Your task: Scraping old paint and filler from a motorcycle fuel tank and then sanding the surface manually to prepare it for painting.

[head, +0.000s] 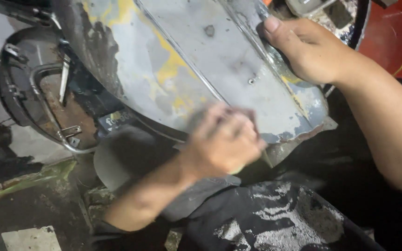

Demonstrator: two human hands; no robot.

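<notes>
A large grey metal body panel (201,56) with worn yellow paint patches fills the upper middle of the head view. My right hand (310,49) grips its upper right edge, thumb on the face. My left hand (224,139) is blurred by motion and pressed against the panel's lower part; its fingers are curled around something small and pale that I cannot make out.
A dark curved vehicle frame with metal brackets (33,93) sits at the left. A red surface (396,32) is at the top right. Dark dusty cloth (275,223) lies below, and dirty ground with a white patch (29,237) shows at the lower left.
</notes>
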